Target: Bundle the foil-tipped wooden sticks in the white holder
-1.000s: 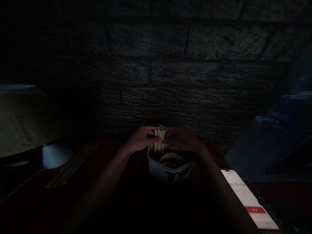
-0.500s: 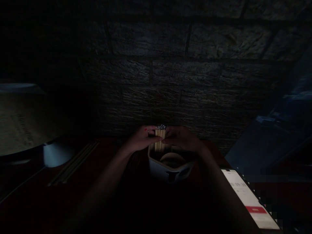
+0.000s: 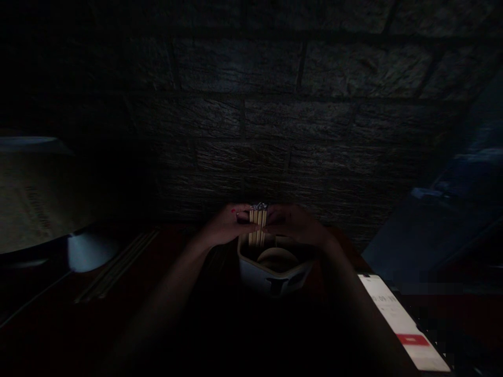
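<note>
In the dim middle of the view, a bundle of pale chopsticks (image 3: 258, 219) with silvery upper ends stands upright. My left hand (image 3: 225, 226) is closed on its left side, the thumb across the front. From the right, my right hand (image 3: 297, 225) grips the same bundle, its thumb also in front. The lower ends hang over or into a white, angular container (image 3: 255, 273) with a dark mark on its front; whether they touch its bottom is hidden. A pale, rounded piece (image 3: 277, 257) shows inside the container.
Several thin sticks (image 3: 118, 267) lie on the dark red table at left, beside a large tan lampshade-like object (image 3: 35, 204). A lit phone (image 3: 401, 319) lies at right. A rough stone-block wall (image 3: 220, 120) rises behind.
Both thumbs have drawn slightly apart on the front of the bundle, showing more of the sticks between them. The scene is a little darker, and the container is in the same place.
</note>
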Demonstrator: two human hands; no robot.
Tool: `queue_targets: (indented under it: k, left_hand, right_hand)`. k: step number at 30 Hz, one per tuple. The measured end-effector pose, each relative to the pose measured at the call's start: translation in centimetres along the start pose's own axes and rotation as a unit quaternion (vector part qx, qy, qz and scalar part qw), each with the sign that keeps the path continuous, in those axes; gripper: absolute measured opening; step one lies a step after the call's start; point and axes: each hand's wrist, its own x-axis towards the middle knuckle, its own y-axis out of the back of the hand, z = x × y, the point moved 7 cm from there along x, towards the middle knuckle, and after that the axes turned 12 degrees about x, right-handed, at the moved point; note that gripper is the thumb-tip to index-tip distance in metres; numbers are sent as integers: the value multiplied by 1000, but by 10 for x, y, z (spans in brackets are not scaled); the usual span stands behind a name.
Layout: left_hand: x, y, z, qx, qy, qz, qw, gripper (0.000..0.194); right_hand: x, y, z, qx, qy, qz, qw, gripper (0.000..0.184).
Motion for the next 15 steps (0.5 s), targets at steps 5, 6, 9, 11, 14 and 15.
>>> queue_targets:
  k: [5, 6, 9, 11, 14, 15]
  left_hand:
    - [0, -6, -1, -12, -4, -28, 1000, 44]
    - [0, -6, -2, -11, -2, -28, 1000, 46]
    - [-1, -6, -2, -12, 3, -28, 1000, 46]
    - [0, -5, -2, -11, 2, -25, 1000, 45]
    - [0, -4, -2, 1, 1, -13, 1000, 45]
    - [0, -4, -2, 1, 3, -11, 1000, 45]
  right_hand:
    - [0, 2, -1, 12, 12, 3, 1000, 21]
    - [-1, 2, 0, 19, 8, 3, 1000, 22]
    - [-1, 3, 1, 38, 3, 11, 999, 25]
    - [-2, 4, 1, 40, 5, 13, 999, 27]
    - [-2, 2, 0, 57, 9, -2, 998, 30]
    - [-2, 1, 0, 65, 10, -5, 998, 31]
